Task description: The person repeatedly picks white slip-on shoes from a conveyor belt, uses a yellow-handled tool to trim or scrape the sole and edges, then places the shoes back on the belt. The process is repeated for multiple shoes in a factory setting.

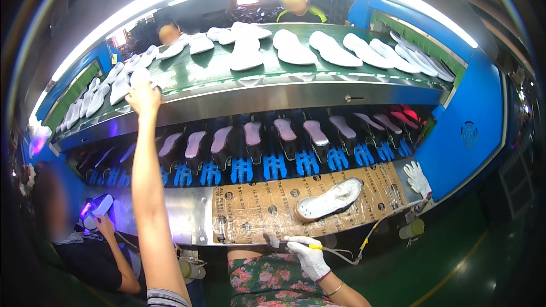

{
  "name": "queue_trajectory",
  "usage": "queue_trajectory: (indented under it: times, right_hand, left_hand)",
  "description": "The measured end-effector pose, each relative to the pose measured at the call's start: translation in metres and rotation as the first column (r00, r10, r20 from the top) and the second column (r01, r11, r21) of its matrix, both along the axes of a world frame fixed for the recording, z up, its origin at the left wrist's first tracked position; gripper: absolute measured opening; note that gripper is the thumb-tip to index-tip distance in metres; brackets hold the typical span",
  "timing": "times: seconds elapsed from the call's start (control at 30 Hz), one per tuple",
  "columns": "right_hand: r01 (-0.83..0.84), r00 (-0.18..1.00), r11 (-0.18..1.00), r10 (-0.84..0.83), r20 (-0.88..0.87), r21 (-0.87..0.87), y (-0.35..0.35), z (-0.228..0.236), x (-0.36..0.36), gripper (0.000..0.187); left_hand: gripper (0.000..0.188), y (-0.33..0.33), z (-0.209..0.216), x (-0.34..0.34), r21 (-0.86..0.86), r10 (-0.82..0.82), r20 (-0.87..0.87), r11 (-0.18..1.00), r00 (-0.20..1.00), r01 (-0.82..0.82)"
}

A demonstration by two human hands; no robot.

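My bare left hand (144,98) reaches up to the green conveyor belt (187,73), its fingers closed on the near end of a white shoe sole (140,76). Down at the bench's front edge, my right hand (310,257), in a white knit glove, grips a flat brush (274,241) that has a hose attached. Between the hands and the machine, another shoe sole (330,199) lies tilted on the brown paper (250,204). Its upper face is whitish, with a tan edge and small dark spots at the heel.
Several white soles line the belt. Beneath it, shoe lasts (253,134) with pinkish undersides stand in a row above blue clamps (274,166). A white glove (417,178) hangs at the bench's right end. A co-worker's hand (104,226) works at left; two people face the far side.
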State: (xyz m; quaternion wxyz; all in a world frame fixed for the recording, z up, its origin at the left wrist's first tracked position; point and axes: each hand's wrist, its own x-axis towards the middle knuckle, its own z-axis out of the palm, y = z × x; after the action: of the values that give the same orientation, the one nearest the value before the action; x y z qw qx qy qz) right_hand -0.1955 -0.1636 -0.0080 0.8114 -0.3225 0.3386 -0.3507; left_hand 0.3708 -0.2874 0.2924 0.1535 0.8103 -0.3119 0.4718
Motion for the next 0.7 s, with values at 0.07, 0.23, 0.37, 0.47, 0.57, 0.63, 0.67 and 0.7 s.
queue_trajectory:
  times: [0.07, 0.23, 0.37, 0.47, 0.57, 0.63, 0.67, 0.7]
  right_hand:
    - [0.006, 1.000, 1.000, -0.005, 0.014, -0.013, 0.003, -0.007, -0.001, 0.022]
    - [-0.028, 1.000, 0.998, 0.027, -0.014, -0.064, 0.009, 0.009, -0.001, 0.021]
    - [-0.013, 0.998, 0.987, 0.004, -0.057, -0.158, 0.003, 0.015, 0.004, 0.020]
    - [0.055, 0.997, 0.979, -0.065, -0.049, -0.198, -0.004, 0.022, 0.007, 0.019]
    - [0.137, 0.989, 0.983, -0.129, 0.073, -0.125, -0.009, 0.030, 0.008, 0.020]
    - [0.148, 0.984, 0.978, -0.130, 0.122, -0.147, -0.012, 0.034, 0.010, 0.021]
    - [0.133, 0.982, 0.985, -0.117, 0.146, -0.109, -0.010, 0.046, 0.016, 0.018]
    - [0.139, 0.980, 0.987, -0.125, 0.154, -0.082, -0.009, 0.046, 0.018, 0.019]
  left_hand:
    - [0.021, 0.033, -0.015, -0.003, -0.025, -0.159, 0.033, 0.987, 0.987, 0.160]
    - [0.026, 0.151, -0.051, -0.019, -0.099, -0.404, 0.076, 0.907, 0.912, 0.410]
    - [0.027, 0.244, -0.098, -0.031, -0.695, -0.949, -0.160, 0.303, 0.270, 0.652]
    - [0.018, 0.299, -0.138, -0.057, -0.877, -0.972, 0.061, 0.056, 0.226, 0.477]
    - [0.024, 0.317, -0.163, -0.108, -0.920, -0.749, 0.104, 0.177, 0.654, 0.349]
    - [0.038, 0.316, -0.182, -0.145, -0.997, -0.804, 0.060, -0.024, 0.591, 0.069]
    - [0.046, 0.327, -0.211, -0.146, -0.983, -0.827, -0.081, 0.159, 0.556, 0.094]
    - [0.054, 0.333, -0.239, -0.150, -0.938, -0.829, -0.229, 0.328, 0.510, 0.113]
